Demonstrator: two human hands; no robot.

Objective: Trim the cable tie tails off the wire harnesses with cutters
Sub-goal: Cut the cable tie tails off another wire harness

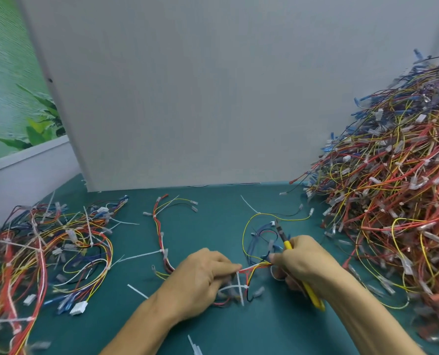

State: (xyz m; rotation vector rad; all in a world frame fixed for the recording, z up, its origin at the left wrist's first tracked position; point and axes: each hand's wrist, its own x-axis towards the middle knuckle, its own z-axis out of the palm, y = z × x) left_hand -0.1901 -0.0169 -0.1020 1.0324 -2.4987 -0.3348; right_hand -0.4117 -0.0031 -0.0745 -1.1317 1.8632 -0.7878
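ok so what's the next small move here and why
Probably tilt the cutters down to the white tie tail sticking out of the harness, close to its head. The left hand and right hand hold the harness stretched between them, but the cutter tips point away from it, and the tail looks untrimmed.

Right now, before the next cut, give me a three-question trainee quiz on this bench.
1. True or false: the right hand holds the yellow-handled cutters.
2. The larger pile of harnesses lies: A) on the person's left; B) on the person's right; C) in a box.
3. Fill in: the tie tails on the harness gripped by the left hand are ___ in colour.
Key: 1 true; 2 B; 3 white.
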